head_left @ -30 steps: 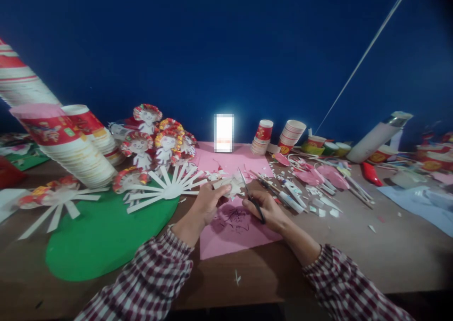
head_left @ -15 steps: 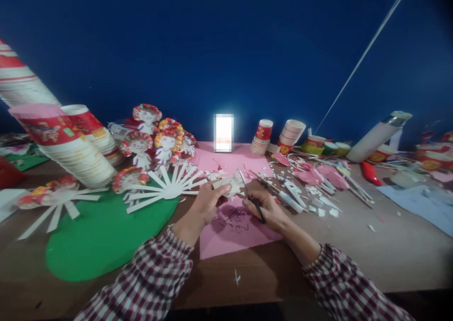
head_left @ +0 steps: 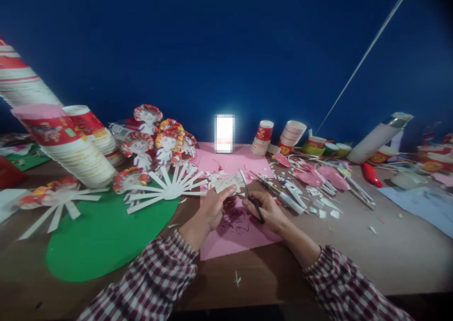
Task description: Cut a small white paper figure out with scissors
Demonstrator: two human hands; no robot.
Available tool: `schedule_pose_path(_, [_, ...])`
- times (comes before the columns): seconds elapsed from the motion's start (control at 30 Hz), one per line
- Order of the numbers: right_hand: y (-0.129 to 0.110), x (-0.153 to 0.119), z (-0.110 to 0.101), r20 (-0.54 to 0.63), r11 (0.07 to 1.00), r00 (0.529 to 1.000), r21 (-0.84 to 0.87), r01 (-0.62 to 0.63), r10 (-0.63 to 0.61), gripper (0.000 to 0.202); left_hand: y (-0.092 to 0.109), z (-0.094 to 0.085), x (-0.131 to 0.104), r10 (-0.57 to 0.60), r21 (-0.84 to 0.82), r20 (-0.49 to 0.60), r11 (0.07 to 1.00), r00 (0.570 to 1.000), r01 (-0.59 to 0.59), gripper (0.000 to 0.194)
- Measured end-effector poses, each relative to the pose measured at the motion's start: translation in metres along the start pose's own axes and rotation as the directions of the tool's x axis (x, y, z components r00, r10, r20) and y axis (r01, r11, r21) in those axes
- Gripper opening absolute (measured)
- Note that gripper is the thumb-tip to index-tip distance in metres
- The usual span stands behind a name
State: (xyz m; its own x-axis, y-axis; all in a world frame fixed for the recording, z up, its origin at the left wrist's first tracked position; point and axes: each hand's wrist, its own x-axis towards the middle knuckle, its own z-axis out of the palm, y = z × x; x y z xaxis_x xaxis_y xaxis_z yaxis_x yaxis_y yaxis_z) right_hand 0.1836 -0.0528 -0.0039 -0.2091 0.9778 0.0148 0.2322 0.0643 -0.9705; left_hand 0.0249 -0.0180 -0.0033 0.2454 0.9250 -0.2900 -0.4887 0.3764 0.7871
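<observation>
Between the thumb and fingers of my left hand (head_left: 214, 209) is a small piece of white paper (head_left: 224, 183). My right hand (head_left: 266, 209) grips the dark handles of a pair of scissors (head_left: 258, 209). The blades point up and away from me, close to the right edge of the white paper; whether they touch it I cannot tell. Below both hands lies a pink sheet (head_left: 221, 245) with dark scribbled lines. White paper fans cut into strips (head_left: 173, 189) spread out to the left of my left hand.
A green paper shape (head_left: 102, 245) covers the table's left. Behind it lean stacked paper cups (head_left: 76, 156) and paper dolls (head_left: 141, 151). Pens (head_left: 288, 202), paper scraps (head_left: 334, 213) and pink cutouts (head_left: 332, 176) lie at right, near a leaning white cylinder (head_left: 375, 139). More cups (head_left: 264, 135) stand behind.
My left hand has shifted slightly down and right, turning the white paper as it moves. The right hand with the scissors stays almost in place.
</observation>
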Motion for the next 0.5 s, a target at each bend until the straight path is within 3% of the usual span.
schedule_pose_path(0.3, [-0.0045, -0.0009, -0.0003, 0.007, 0.989, 1.0, -0.144, 0.027, -0.027, 0.032, 0.0072, -0.0007, -0.0014, 0.007, -0.001, -0.055, 1.0, 0.998, -0.007, 0.032])
schedule_pose_path(0.5, [-0.0046, -0.0011, -0.0011, 0.019, 0.979, 0.998, -0.193, 0.07, -0.067, 0.029, 0.0075, -0.0022, -0.0014, -0.005, 0.022, -0.025, 1.0, 1.0, 0.005, 0.033])
